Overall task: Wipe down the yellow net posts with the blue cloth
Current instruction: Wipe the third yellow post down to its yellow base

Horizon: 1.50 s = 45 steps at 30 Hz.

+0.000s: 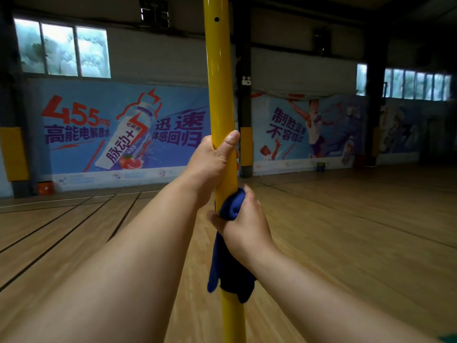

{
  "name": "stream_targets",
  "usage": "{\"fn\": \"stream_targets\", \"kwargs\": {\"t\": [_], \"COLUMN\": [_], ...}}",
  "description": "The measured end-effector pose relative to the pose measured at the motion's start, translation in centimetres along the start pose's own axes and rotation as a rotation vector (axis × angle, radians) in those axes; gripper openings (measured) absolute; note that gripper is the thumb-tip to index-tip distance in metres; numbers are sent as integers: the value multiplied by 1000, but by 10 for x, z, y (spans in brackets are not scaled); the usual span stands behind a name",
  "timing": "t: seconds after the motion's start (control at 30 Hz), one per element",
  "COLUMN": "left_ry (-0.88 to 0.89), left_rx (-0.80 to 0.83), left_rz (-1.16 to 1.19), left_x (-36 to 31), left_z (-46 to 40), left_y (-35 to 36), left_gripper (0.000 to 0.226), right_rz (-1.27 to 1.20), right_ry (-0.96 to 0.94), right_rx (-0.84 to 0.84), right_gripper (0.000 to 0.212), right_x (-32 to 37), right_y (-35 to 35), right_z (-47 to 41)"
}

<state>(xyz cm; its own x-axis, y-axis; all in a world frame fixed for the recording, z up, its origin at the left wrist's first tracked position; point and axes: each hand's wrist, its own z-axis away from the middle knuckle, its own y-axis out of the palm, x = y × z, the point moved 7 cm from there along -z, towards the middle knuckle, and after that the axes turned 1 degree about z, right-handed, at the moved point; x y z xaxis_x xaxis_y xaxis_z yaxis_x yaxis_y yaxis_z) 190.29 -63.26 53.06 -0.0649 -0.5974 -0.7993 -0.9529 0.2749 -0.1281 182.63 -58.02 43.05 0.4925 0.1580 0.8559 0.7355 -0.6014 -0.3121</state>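
A yellow net post (219,78) stands upright through the middle of the head view, with a small dark hole near its top. My left hand (212,162) grips the bare post at mid-height, thumb up along its right side. Just below it, my right hand (243,225) holds the dark blue cloth (228,266) wrapped round the post. The cloth's loose end hangs down below my right hand. The post's base is out of view.
A wooden court floor (346,231) with dark lines spreads on both sides. Blue advertising banners (118,129) cover the far wall, beside pillars with yellow padding (246,144). An orange container (45,188) and a small bucket (321,166) stand at the wall's foot.
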Motion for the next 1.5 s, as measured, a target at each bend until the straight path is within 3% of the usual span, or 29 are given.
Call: {"fn": "stream_targets", "kwargs": {"t": [0.13,0.33,0.43,0.63,0.8,0.9,1.23,1.37,1.5], "left_ry": [10,64,78,139,133,83,71,63,24], "left_rx": [-2,42,72,70,80,122,108,71,80], "left_rz": [-12,20,70,130,189,229,227,229,215], "left_x": [2,4,8,17,32,50,69,64,59], "left_z": [-2,-6,-9,-9,-3,9,22,25,30], "left_y": [-1,-1,0,1,4,9,9,9,8], "left_gripper": [62,42,31,41,35,44,45,59,58], "right_rz": [-30,-54,-72,-130,-162,-171,-222,-266,-307], "right_ry": [-47,-96,-74,-32,-11,-15,-92,-144,-199], "right_rx": [-70,-166,-160,-73,29,62,158,184,178], "right_gripper": [86,84,80,55,75,83,79,55,69], "right_x": [20,17,1,-42,-62,-71,-73,-57,-36], "right_y": [-3,-1,4,15,22,25,29,19,13], "right_z": [-13,-16,-13,0,6,7,3,-5,-15]}}
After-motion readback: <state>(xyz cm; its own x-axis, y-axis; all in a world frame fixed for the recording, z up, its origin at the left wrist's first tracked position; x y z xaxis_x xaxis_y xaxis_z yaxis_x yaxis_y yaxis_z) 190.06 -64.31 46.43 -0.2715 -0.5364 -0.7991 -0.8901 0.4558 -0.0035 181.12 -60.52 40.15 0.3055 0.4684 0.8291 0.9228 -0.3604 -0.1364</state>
